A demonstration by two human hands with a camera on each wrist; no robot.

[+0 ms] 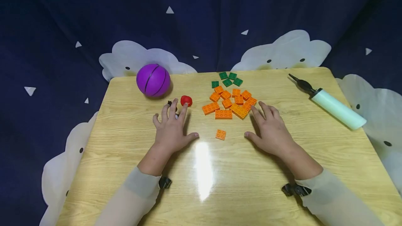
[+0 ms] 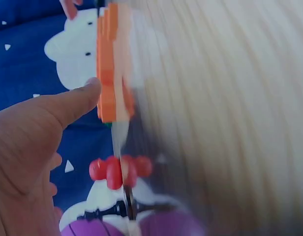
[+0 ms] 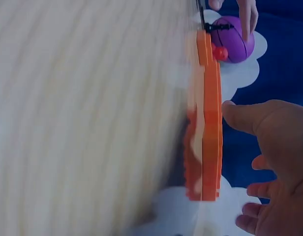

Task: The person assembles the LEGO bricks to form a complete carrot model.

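Several orange building bricks [image 1: 223, 114] lie grouped on the table, with one square orange brick [image 1: 221, 134] apart from them, nearer the person. My left hand [image 1: 171, 132] is spread, palm down, its fingers partly hiding a small black object [image 1: 170, 103]. Its index fingertip overlaps a small red, knobbly piece [image 1: 186, 100] in the head view. To the right of the bricks, my right hand [image 1: 270, 132] has its fingers apart, index fingertip close to the group's right edge. Neither hand holds anything. The wrist views show the orange bricks [image 2: 107, 73] edge-on beyond each thumb.
Small green bricks [image 1: 227, 82] lie behind the orange ones. A purple ball [image 1: 153, 80] sits at the table's back left. On the right lies a pale green hand pump [image 1: 337, 109] with a black end. A dark blue curtain [image 1: 201, 20] hangs behind the wooden table [image 1: 119, 170].
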